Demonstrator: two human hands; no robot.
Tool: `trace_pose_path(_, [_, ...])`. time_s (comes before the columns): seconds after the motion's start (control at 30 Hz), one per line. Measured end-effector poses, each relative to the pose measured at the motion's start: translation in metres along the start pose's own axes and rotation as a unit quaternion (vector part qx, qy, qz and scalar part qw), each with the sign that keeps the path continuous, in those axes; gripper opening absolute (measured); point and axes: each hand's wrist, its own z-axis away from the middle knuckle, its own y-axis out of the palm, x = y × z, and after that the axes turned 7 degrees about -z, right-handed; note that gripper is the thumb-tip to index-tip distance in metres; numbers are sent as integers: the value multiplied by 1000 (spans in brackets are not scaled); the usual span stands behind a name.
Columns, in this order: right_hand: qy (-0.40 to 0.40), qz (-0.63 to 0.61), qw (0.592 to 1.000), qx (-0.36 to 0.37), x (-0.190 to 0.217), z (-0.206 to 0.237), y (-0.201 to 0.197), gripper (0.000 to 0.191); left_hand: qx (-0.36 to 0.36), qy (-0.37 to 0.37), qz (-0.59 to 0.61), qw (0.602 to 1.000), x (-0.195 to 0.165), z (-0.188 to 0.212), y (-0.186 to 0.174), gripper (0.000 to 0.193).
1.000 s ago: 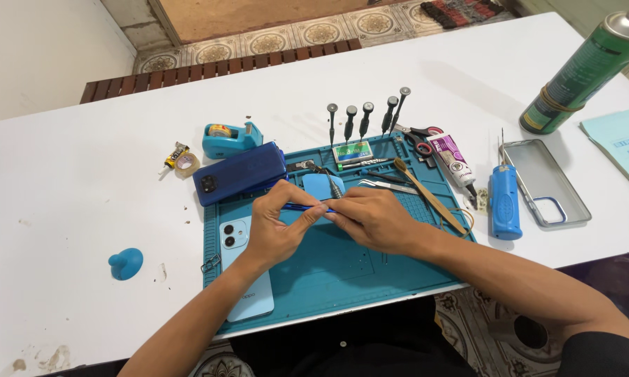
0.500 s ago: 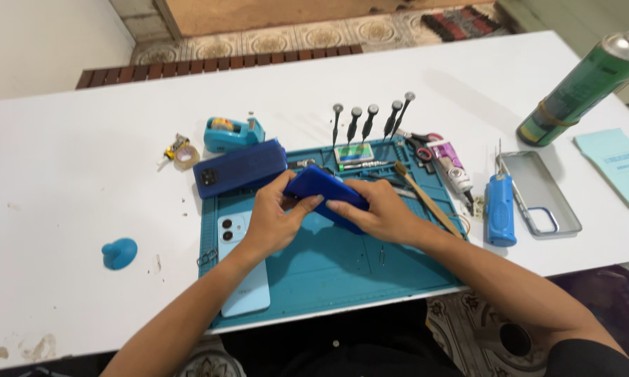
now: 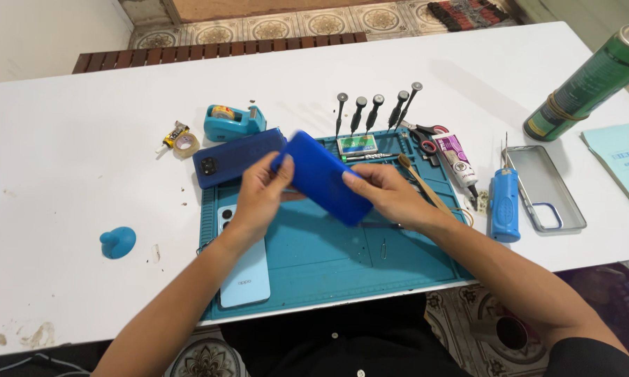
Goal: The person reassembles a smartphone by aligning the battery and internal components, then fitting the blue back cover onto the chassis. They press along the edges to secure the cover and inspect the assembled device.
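Both hands, left hand [image 3: 262,195] and right hand [image 3: 388,195], pinch a blue phone back cover [image 3: 325,178] by its ends, tilted above the teal work mat [image 3: 328,269]; it looks light, thin, slick and probably flexes, so its edges seem the safest hold

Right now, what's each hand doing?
Left hand: fingers closed on the upper end of the blue phone.
Right hand: fingers closed on the same blue phone, lower end.
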Motion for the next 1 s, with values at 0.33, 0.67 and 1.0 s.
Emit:
trace_pose_path(0.33, [-215,278,933,-81,13,18,13,25,-50,251,-113,960,-3,8,-4,41])
trace_pose_path(0.67, [-187,216,958,-11,23,14,7,24,-108,132,-71,983,-6,0,-7,27])
trace_pose_path(1.0, [-154,239,956,76,19,23,21,36,-166,105,-190,962,-16,-7,-7,66])
